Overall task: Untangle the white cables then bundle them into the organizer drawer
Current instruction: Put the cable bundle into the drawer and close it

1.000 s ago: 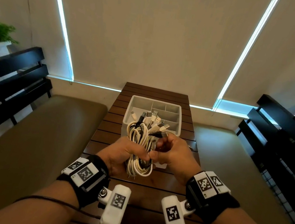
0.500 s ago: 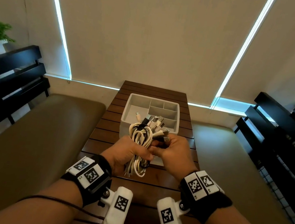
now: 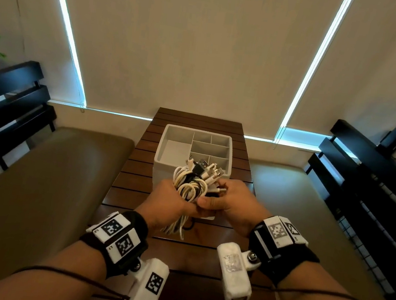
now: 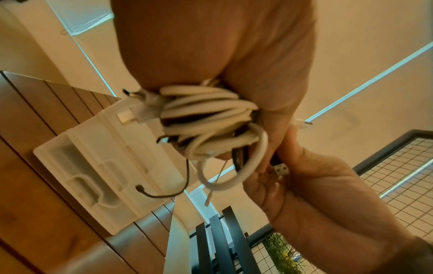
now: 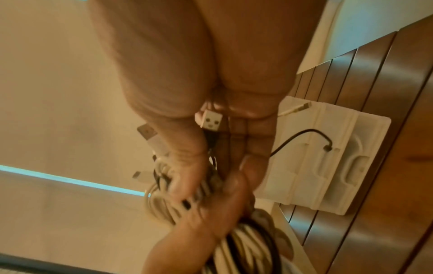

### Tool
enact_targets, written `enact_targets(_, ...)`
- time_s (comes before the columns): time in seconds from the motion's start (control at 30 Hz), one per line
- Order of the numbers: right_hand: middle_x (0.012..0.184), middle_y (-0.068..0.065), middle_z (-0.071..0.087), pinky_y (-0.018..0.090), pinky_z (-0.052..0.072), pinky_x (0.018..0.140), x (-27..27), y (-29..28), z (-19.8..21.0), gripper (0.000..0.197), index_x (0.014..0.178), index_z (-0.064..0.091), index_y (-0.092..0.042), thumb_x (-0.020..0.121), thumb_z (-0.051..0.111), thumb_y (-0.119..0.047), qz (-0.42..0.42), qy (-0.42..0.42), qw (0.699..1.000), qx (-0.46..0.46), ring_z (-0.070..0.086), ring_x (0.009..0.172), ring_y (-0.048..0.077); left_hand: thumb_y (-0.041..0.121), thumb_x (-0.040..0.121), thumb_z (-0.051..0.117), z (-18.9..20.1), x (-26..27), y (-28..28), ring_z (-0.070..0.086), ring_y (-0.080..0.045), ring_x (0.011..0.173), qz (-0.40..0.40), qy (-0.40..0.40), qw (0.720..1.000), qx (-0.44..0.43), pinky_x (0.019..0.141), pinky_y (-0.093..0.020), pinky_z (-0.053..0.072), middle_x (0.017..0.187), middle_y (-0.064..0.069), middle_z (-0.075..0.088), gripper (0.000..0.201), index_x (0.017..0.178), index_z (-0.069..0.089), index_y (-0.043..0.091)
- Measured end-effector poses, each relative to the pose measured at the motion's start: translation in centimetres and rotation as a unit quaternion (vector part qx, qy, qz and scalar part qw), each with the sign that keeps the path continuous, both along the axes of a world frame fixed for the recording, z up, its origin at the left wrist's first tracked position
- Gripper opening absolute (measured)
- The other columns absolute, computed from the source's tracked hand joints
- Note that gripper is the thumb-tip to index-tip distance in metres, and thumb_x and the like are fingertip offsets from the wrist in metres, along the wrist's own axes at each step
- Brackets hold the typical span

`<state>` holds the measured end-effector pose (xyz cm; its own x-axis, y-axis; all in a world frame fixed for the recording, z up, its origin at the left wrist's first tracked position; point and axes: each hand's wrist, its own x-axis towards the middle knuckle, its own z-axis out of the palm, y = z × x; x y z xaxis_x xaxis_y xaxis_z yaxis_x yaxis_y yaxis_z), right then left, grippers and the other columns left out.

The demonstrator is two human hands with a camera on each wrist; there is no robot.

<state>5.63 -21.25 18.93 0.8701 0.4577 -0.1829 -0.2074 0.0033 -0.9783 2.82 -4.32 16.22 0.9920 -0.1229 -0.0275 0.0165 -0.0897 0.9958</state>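
A coiled bundle of white and black cables [image 3: 191, 185] is held in the air just in front of the white organizer drawer [image 3: 167, 146] on the slatted wooden table [image 3: 140, 165]. My left hand [image 3: 170, 201] grips the bundle's left side; loops hang below it [image 4: 211, 118]. My right hand [image 3: 229, 201] grips the right side, where several plugs stick out, one metal USB plug [image 5: 212, 120] lying against its palm. A thin black cable end [image 4: 140, 189] dangles over the organizer drawer [image 4: 98, 176]. The drawer's compartments look bare.
Brown padded benches [image 3: 37, 192] flank the narrow table on both sides. Black slatted rails [image 3: 374, 186] stand at far left and right. Closed blinds [image 3: 192, 49] fill the wall behind. A wire grid panel [image 4: 398, 176] is on the right.
Both hands have lowered slightly and drawn together, squeezing the bundle shorter. The loops that hung below the left hand are now more gathered up.
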Motion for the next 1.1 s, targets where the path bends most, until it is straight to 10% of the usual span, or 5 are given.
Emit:
enact_targets(0.3, 0.068, 0.014, 0.069, 0.024, 0.047, 0.043, -0.1, 0.7, 0.5, 0.028, 0.093, 0.059, 0.004, 0.07, 0.076, 0.007, -0.083, -0.051, 0.995, -0.033, 0.065, 0.052, 0.021, -0.006, 0.057, 0.074, 0.5, 0.0, -0.3, 0.068, -0.041, 0.096, -0.027, 0.058, 0.99, -0.125, 0.086, -0.046, 0.056, 0.102, -0.027, 0.069, 0.048, 0.105, 0.068, -0.005)
enact_targets(0.53, 0.061, 0.002, 0.063, 0.024, 0.044, 0.043, 0.3, 0.2, 1.8, 0.031, 0.084, 0.055, -0.009, 0.07, 0.077, 0.007, -0.103, -0.127, 0.986, -0.038, 0.059, 0.051, 0.016, -0.001, 0.06, 0.063, -0.1, -0.7, 0.9, 0.057, -0.019, 0.044, -0.027, 0.131, 0.962, -0.238, 0.045, -0.026, 0.047, 0.058, -0.012, 0.057, 0.026, 0.085, 0.057, -0.004)
enact_targets(0.8, 0.139, -0.011, 0.047, 0.028, 0.042, 0.101, 1.5, 0.2, 2.0, 0.086, 0.141, 0.035, -0.035, 0.071, 0.081, -0.016, 0.06, -0.244, 0.927, -0.278, 0.049, 0.123, 0.008, 0.0, 0.06, 0.063, 0.4, -0.3, 2.1, 0.055, -0.022, 0.044, -0.087, 0.142, 0.957, -0.239, 0.047, -0.024, 0.045, 0.056, -0.014, 0.056, 0.014, 0.074, 0.066, 0.001)
enact_targets(0.93, 0.097, -0.014, 0.071, 0.013, 0.046, 0.084, 1.9, 0.9, 1.7, 0.03, 0.106, 0.066, -0.023, 0.084, 0.066, -0.003, 0.151, -0.205, 0.942, -0.22, 0.064, 0.093, -0.002, -0.002, 0.063, 0.059, 0.8, -0.3, 2.2, 0.061, -0.021, 0.046, -0.133, 0.137, 0.948, -0.256, 0.046, -0.023, 0.049, 0.061, -0.014, 0.065, 0.021, 0.078, 0.073, 0.004)
enact_targets(1.1, 0.058, -0.002, 0.056, 0.038, 0.052, 0.07, 2.6, -0.1, 1.3, 0.028, 0.094, 0.065, -0.004, 0.088, 0.057, -0.031, 0.133, -0.073, 0.986, -0.065, 0.052, 0.052, 0.015, 0.002, 0.056, 0.069, 0.4, 0.1, 3.7, 0.06, -0.022, 0.046, -0.084, 0.13, 0.956, -0.25, 0.048, -0.024, 0.049, 0.06, -0.014, 0.061, 0.026, 0.082, 0.066, 0.0)
